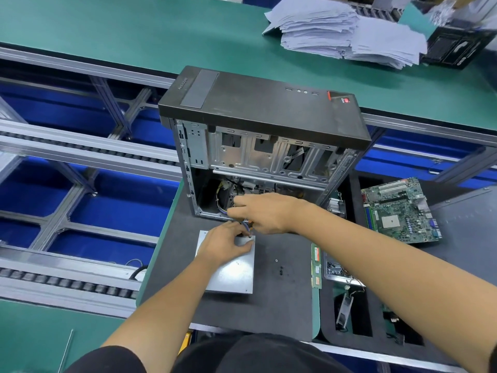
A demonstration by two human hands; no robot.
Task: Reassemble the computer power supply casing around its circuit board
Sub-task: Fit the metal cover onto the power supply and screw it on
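Your left hand [228, 244] pinches the wire bundle [246, 227] over the casing plate [234, 273] on the bench [282, 300], right hand [265, 212] clamped alongside: tug and leads may snag the tower [263, 146].

A dark grey mat [282, 297] covers the workbench and carries everything close by, with the open computer tower [265, 146] standing at its far edge as the landmark. In front of the tower a flat silver metal box [234, 273] lies on the mat, and a few small screws [279, 267] sit just right of that box. Right of the tower lies a green motherboard [400, 211]. Beyond the tower, on the green-topped table [134, 30], rest stacks of white paper [344, 33].
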